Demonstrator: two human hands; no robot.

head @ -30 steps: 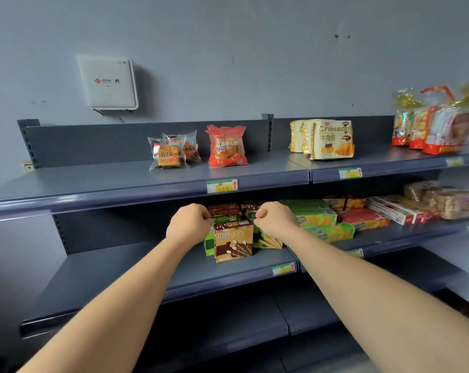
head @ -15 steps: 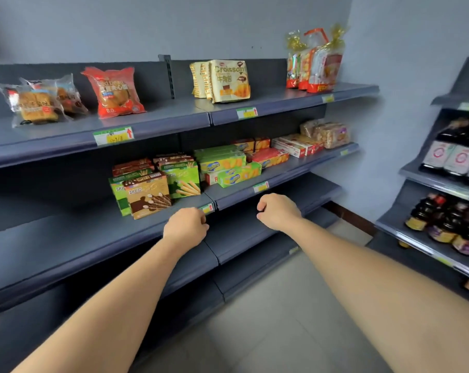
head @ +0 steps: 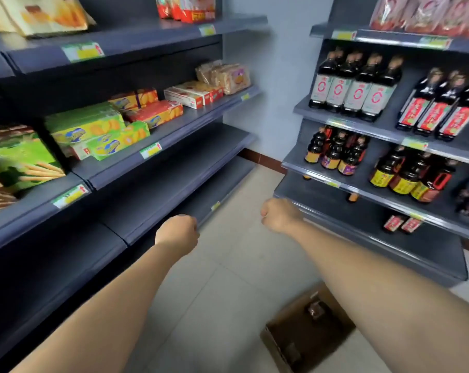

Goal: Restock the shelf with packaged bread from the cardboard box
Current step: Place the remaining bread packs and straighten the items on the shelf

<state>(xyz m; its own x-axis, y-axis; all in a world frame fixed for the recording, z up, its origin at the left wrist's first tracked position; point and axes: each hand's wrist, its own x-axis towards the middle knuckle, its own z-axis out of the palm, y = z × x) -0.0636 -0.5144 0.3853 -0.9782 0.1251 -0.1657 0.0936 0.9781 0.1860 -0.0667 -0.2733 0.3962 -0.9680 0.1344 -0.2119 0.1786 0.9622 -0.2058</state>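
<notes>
Aisle before me: pale tiled floor [head: 228, 278]; blue-grey back wall [head: 276, 84] with a reddish-brown skirting strip [head: 263, 159] at its foot; dark grey left shelving unit [head: 174, 168] along one side; matching right shelving unit [head: 389, 238] opposite.

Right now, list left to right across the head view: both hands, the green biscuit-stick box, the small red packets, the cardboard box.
green biscuit-stick box → left hand → right hand → small red packets. The cardboard box is omitted: it overlaps the right hand.
</notes>
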